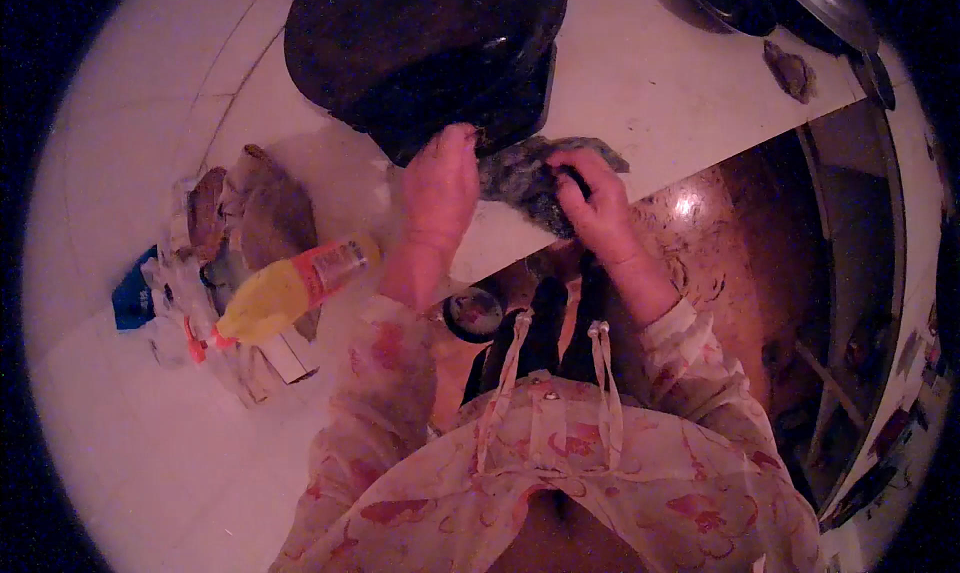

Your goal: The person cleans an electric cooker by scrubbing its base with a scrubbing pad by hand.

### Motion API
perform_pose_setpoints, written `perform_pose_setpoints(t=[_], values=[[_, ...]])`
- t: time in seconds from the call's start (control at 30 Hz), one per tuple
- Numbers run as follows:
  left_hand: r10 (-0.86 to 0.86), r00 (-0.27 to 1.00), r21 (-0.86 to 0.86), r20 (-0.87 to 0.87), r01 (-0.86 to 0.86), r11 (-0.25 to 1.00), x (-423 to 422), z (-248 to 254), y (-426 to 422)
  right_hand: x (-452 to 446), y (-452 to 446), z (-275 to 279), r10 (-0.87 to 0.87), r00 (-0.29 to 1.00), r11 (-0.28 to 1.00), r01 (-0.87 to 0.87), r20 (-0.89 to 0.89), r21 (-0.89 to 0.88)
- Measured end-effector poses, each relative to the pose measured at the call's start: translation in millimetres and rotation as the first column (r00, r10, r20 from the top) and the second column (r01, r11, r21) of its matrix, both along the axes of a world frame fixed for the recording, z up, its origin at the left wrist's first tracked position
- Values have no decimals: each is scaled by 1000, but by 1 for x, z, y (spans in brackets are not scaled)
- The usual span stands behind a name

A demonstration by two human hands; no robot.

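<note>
A large black pot-like vessel (420, 48) lies tilted on the pale worktop, at the top of the head view. My left hand (443, 188) is closed at its near edge, with the fingertips mostly hidden. A crumpled dark grey cloth (515, 168) lies on the worktop beside the vessel, close to the edge. My right hand (595, 195) has its fingers curled round the right part of this cloth, the thumb bent over it.
A yellow bottle with a red cap (275, 298) lies at the left, beside brown crumpled items (265, 208), clear plastic and a blue packet (135, 291). Dark pans (735, 3) and a small dark lump (790, 71) are at the upper right. A round container (473, 313) stands below the edge.
</note>
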State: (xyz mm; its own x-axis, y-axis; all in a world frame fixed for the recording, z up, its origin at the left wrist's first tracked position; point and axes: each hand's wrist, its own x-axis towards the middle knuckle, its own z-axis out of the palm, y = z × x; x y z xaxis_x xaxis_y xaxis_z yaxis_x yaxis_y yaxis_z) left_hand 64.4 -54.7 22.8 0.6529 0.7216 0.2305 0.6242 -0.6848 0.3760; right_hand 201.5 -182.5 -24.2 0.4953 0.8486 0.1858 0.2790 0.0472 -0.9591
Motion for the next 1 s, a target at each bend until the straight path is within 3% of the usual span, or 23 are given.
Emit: perform_pose_setpoints(t=[0.13, 0.3, 0.73, 0.8, 1.0], values=[[-49, 997, 100, 55, 43, 994, 3, -7, 1, 1, 1, 2, 1, 1000, 1000, -1, -2, 20], [-29, 999, -72, 36, 31, 997, 8, 1, -5, 0, 1, 1, -20, 1000, 1000, 20, 0, -5], [44, 981, -136, 190, -18, 991, 10, -12, -15, 3, -3, -4, -23, 997, 999, 25, 71, -28], [-67, 973, 97, 221, 47, 994, 13, -13, -14, 6, -4, -6, 1, 1000, 999, 0, 24, -44], [-164, 979, 155, 121, 144, 977, 14, -22, -17, 5, -11, -3, -4, 1000, 998, 3, -10, -60]])
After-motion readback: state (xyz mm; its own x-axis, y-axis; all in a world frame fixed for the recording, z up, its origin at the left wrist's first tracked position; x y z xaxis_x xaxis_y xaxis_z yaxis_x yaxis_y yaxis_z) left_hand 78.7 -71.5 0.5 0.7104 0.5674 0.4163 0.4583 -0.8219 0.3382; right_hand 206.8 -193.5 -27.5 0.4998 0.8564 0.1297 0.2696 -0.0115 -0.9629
